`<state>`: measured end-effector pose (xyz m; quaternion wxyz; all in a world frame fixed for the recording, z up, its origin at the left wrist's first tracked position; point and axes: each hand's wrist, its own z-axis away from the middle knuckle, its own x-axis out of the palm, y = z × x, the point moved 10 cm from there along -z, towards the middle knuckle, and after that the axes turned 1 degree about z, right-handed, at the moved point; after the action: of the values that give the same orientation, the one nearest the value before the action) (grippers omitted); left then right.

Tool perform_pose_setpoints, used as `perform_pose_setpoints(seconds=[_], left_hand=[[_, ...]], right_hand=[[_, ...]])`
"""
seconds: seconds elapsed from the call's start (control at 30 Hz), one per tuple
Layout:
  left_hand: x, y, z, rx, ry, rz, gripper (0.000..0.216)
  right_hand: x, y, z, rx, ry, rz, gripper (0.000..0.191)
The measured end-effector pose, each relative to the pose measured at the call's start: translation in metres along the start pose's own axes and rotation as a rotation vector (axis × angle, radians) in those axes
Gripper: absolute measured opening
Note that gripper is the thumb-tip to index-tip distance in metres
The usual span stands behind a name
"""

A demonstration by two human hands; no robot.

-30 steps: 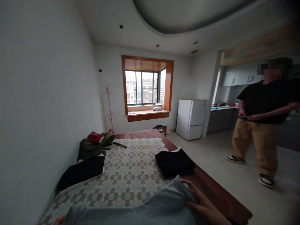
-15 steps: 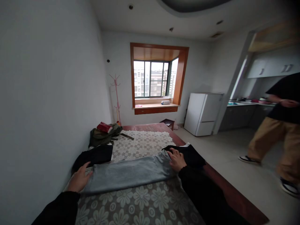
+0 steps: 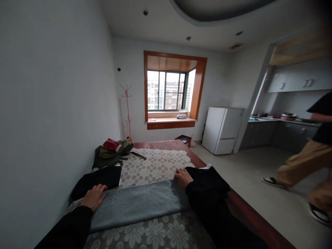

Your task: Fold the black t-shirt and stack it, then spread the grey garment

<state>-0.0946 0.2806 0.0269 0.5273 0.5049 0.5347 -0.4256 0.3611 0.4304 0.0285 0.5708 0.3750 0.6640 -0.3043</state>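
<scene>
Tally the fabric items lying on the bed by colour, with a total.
Grey folded cloth under both hands: 1
Black folded garments: 2
Olive-green bundle: 1
Red item: 1
Total: 5

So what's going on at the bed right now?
A person presses both hands flat on a folded grey cloth lying across the floral-patterned bed cover: left hand on its left end, right hand on its right end. Folded black garments sit beside each hand. Another person walks past on the right.
</scene>
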Motion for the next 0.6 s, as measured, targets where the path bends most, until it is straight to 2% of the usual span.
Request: perform_pose_setpoints(seconds=[0.17,0.33,0.43,0.5,0.6], left_hand=[[-0.016,-0.001,0.006,-0.006,0.03,-0.008,0.028],[-0.051,0.01,0.027,0.026,0.083,0.054,0.027],[-0.07,0.01,0.063,0.03,0.121,0.174,0.031],[-0.072,-0.002,0.097,0.001,0.129,0.34,0.031],[-0.058,-0.036,0.151,-0.095,0.116,0.491,0.025]], right_hand=[[-0.02,0.004,0.016,0.033,0.098,-0.023,0.015],[-0.049,-0.005,0.037,-0.038,0.175,-0.078,0.017],[-0.074,-0.015,0.073,-0.125,0.242,-0.169,0.023],[-0.089,-0.02,0.109,-0.186,0.258,-0.261,0.024],[-0.096,-0.024,0.166,-0.211,0.107,-0.386,0.019]])
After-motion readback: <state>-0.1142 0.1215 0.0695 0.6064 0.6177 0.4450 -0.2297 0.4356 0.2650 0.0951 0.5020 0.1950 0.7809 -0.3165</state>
